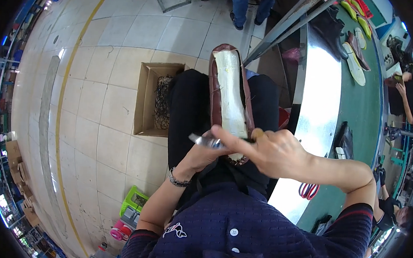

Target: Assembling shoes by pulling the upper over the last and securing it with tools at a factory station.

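A brown leather shoe (211, 89) lies sole up between my thighs, toe end away from me. Its whitish bottom piece (230, 95) faces up, with the leather edges folded round it. My left hand (200, 156) is closed at the near, heel end of the shoe, and a chain bracelet circles that wrist. Across it from the right comes my right hand (276, 152), its fingers bent and crossing over the left fingers. A shiny metal tool (205, 141) sticks out to the left between the hands. Its other end is hidden under the right fingers, so its kind is unclear.
An open cardboard box (145, 99) with dark scraps stands left of my legs. On the right runs a green-topped workbench (315, 209) with a metal edge, red-handled scissors (308, 191), insoles (354, 65) and a dark boot (330, 30). A metal post (288, 25) slants ahead.
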### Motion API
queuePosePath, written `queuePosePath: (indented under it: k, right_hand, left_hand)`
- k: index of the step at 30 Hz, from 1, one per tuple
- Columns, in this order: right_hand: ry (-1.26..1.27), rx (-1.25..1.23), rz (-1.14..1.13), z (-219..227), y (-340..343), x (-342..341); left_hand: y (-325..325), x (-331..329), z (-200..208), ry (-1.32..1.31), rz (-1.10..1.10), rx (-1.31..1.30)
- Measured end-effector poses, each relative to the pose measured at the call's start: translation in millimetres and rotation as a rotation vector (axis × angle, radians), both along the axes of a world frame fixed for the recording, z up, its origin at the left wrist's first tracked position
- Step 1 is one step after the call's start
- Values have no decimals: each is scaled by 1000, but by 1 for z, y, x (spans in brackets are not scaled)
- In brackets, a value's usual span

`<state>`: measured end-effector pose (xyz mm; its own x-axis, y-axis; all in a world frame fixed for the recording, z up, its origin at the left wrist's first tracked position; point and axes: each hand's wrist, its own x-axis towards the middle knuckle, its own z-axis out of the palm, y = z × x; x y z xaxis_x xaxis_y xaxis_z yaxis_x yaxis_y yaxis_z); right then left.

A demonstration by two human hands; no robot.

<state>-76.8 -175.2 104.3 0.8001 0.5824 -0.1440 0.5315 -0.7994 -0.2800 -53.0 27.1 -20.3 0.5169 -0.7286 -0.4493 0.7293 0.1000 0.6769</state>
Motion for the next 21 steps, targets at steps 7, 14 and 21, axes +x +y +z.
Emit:
queuePosePath:
  k: [7, 14, 21]
  right_hand:
    - [39, 50, -108, 3, -11, -20]
    - [292, 190, -776, -10, -87, -21]
    - [619, 762, -1096, -1, -118, -5]
  left_hand:
    - [-19, 5, 13, -313, -246, 182]
    - [-86, 89, 82, -1566, -93, 368]
    - [-167, 212, 60, -1290, -719, 225]
